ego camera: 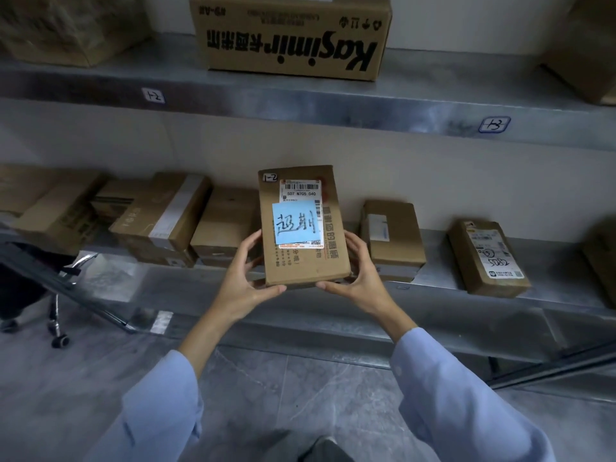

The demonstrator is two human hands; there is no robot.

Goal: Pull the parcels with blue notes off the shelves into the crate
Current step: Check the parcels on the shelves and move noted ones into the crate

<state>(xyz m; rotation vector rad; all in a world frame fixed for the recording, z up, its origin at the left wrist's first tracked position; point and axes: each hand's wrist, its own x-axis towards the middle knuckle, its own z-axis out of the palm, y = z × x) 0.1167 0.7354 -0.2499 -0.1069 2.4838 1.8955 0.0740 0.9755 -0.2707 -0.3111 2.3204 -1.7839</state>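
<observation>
Above the lower shelf runs the upper shelf, carrying a big printed box. Along the lower shelf itself sits a row of brown parcels, and none of those shows a blue note from this angle.

At the front edge of the lower shelf, about mid-way along it, one parcel is held up with its labelled face turned toward the camera. Whether its bottom edge touches the lower shelf I cannot tell. The step in hand looks like the pull-off itself: the right parcel is found and gripped, but not yet carried away.

Both arms reach forward toward the lower shelf in pale blue sleeves. The left hand clasps the parcel's left side and the right hand its right side. The blue note with handwriting is stuck across the parcel's shipping label.

The fingers curl round the side edges — thumbs under the near bottom edge — so each hand is closed on the parcel, holding it between them.

Next, I judge, the parcel must come back from the lower shelf and go down into the crate — which is not in view, so the person must turn or look down to find it.
</observation>
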